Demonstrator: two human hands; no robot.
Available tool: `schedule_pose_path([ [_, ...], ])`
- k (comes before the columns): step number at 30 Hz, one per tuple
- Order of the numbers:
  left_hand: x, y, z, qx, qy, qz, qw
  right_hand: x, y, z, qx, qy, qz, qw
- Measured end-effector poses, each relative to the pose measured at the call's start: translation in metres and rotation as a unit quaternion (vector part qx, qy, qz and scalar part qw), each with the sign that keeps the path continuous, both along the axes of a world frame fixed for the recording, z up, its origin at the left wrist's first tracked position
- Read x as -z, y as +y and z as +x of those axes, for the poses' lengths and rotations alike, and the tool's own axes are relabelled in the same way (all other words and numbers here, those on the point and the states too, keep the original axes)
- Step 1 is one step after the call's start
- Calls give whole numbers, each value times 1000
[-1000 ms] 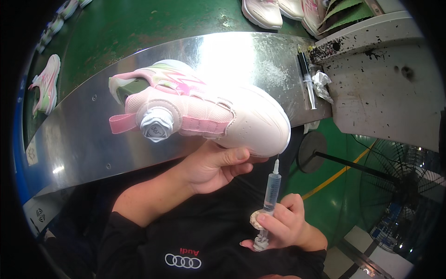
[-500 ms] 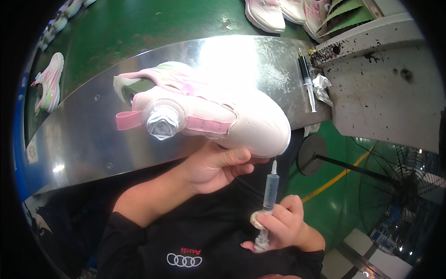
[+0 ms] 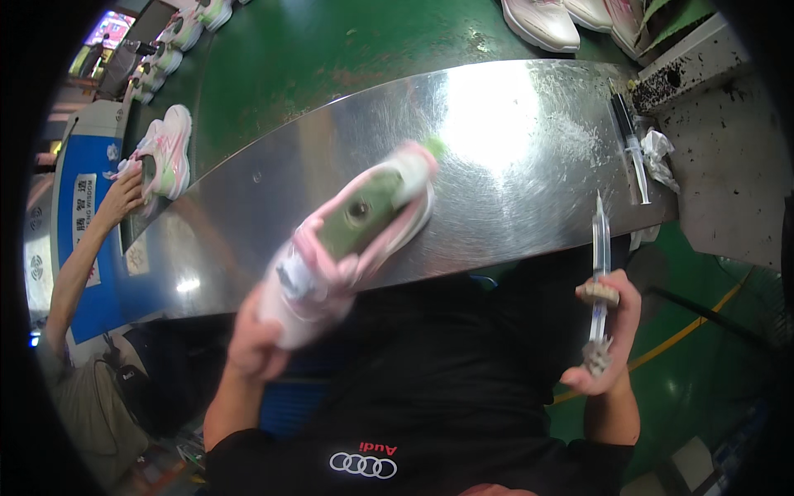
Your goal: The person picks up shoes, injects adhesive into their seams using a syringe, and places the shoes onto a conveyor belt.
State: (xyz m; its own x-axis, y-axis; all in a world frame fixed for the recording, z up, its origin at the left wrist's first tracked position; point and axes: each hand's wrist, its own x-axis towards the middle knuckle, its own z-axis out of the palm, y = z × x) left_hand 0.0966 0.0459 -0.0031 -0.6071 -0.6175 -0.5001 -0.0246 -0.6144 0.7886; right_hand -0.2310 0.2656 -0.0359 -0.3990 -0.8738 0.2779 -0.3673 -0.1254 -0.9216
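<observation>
My left hand (image 3: 256, 339) grips a pale pink sneaker (image 3: 327, 273) by its toe end, at the near edge of a shiny metal table (image 3: 289, 198). Motion smears the sneaker. A green form with a round hole fills its opening, and its heel points away over the table. My right hand (image 3: 624, 318) is wrapped around a clear syringe (image 3: 601, 248) with pale, worn wrapping at its finger grip and plunger end. The needle points up and away, apart from the sneaker.
A dark-filled syringe (image 3: 626, 132) and crumpled tissue (image 3: 657, 157) lie at the table's right end, beside a stained metal housing (image 3: 719, 149). At left, another person's hand (image 3: 124, 197) touches a sneaker (image 3: 174, 149). More sneakers (image 3: 542, 23) stand on the green surface (image 3: 356, 41) beyond.
The sneaker has swung left and turned, toe now toward me, and my left hand has shifted left with it. The syringe has parted from its toe and moved right. Another person's hand has appeared at left.
</observation>
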Motion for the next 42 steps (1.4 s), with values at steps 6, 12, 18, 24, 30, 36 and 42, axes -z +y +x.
schedule_pose_path([
  [6, 16, -104, -18, -125, 99, -93, 983, 3, -24, -16, -6, -141, 54, 989],
  [12, 29, -119, -104, -60, 213, 36, 975, 7, -39, -23, 11, -138, 70, 988],
  [18, 39, -119, -95, -54, 199, 47, 977, 2, -32, -20, -1, -192, 109, 975],
  [24, 44, -122, -85, -57, 224, 63, 971, 1, -39, -2, -69, -157, 40, 984],
  [30, 28, -115, -100, -83, 161, 46, 982, 11, -92, 23, -20, -196, -21, 980],
  [36, 32, -120, -97, -77, 151, 24, 985, 10, -137, 35, -14, -299, -49, 953],
  [42, 35, -123, -93, -53, 198, 40, 978, 13, -158, 50, -66, -376, -25, 924],
])
